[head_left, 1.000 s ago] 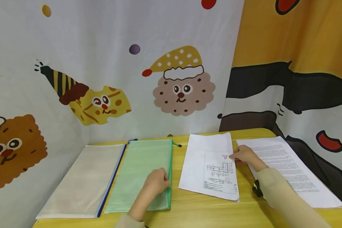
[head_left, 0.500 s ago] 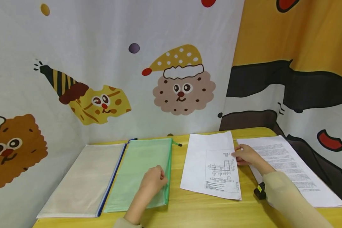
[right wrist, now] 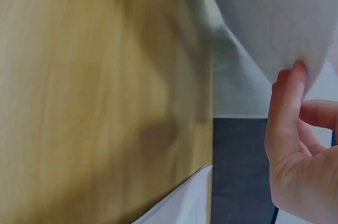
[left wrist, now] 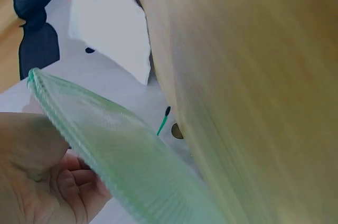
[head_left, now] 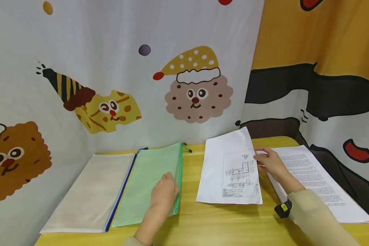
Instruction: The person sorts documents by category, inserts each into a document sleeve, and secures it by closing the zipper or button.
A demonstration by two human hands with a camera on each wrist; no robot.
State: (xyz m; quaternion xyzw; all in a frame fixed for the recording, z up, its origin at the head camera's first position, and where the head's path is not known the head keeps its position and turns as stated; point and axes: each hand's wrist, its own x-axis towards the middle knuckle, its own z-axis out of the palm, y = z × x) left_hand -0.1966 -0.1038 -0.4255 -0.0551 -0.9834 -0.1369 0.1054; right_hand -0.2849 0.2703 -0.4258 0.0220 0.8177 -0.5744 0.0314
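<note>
My left hand (head_left: 164, 191) grips the right edge of a translucent green zip folder (head_left: 153, 160), whose zipper side is lifted off the table. In the left wrist view, curled fingers (left wrist: 79, 182) show behind the raised edge of the mesh-like folder (left wrist: 127, 150). My right hand (head_left: 272, 164) pinches the right edge of white paper (head_left: 224, 147) printed with a technical drawing. The paper is tilted up, its far end raised. Seen from the right wrist, thumb and fingers (right wrist: 288, 113) hold the sheet's corner (right wrist: 274, 23); how many sheets there are I cannot tell.
A clear zip folder (head_left: 89, 191) with a blue zipper lies flat at the left. A stack of printed paper (head_left: 313, 177) lies at the right, partly under my right forearm. The yellow wooden table (head_left: 209, 225) ends at a cartoon-print curtain (head_left: 117, 51).
The right hand has raised the drawing paper off the table and tilted it up. The left hand has lifted the green folder's zipper edge and shifted it slightly left.
</note>
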